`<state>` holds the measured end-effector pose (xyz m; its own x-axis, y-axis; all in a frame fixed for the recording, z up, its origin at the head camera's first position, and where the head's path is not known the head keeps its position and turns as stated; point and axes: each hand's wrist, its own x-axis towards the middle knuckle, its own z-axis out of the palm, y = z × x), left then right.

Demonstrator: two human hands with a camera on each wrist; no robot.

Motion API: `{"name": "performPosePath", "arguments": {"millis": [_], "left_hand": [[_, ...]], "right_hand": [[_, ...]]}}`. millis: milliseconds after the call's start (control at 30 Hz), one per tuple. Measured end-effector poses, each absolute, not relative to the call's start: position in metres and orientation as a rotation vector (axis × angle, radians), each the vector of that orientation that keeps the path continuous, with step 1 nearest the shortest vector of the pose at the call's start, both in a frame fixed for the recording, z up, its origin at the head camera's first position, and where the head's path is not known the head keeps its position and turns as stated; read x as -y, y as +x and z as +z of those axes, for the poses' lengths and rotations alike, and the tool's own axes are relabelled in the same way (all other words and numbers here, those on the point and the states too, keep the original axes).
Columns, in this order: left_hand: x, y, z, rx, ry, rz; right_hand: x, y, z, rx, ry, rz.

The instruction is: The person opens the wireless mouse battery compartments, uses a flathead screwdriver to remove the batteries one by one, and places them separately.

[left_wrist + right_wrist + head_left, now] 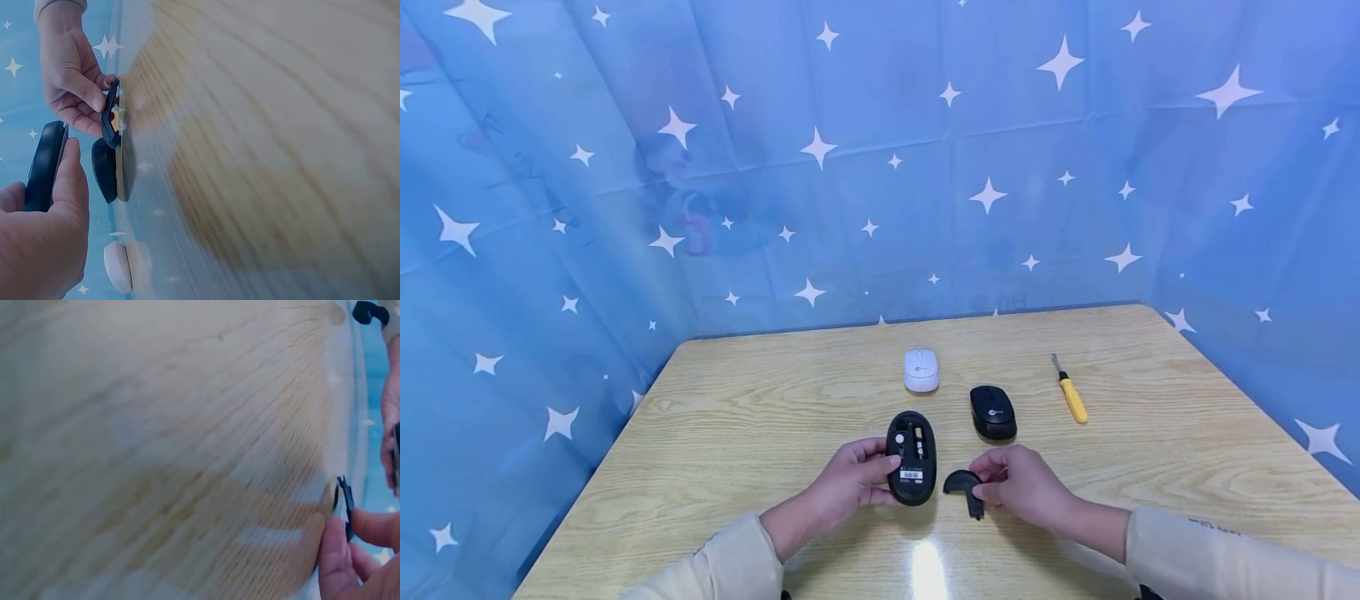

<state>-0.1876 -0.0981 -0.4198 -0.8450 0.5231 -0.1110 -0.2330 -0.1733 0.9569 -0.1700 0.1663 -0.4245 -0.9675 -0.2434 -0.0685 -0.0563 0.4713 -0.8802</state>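
No wording legible. Small white printed label (912, 476), too fine to read, on underside of black oval plastic mouse (912, 460), just beside thumb tip of left hand (846, 485). Small logos, unreadable: on white rounded plastic mouse (921, 372), beyond left fingers; on black rounded plastic mouse (993, 413), just beyond fingers of right hand (1028, 485). Dark lettering, unreadable, on beige cloth sleeve (1225, 546), behind right fingers.

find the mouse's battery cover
In the head view, the black battery cover is pinched in the right hand, just right of the upturned black mouse held in the left hand.
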Motion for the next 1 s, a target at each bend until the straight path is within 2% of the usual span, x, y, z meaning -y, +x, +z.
{"name": "performPosePath", "arguments": {"millis": [1000], "left_hand": [[0.0997, -0.1878, -0.4203, -1.627, 0.333, 2.049]], "right_hand": [[-0.1678, -0.1702, -0.4238, -2.562, -0.273, -1.453]]}}
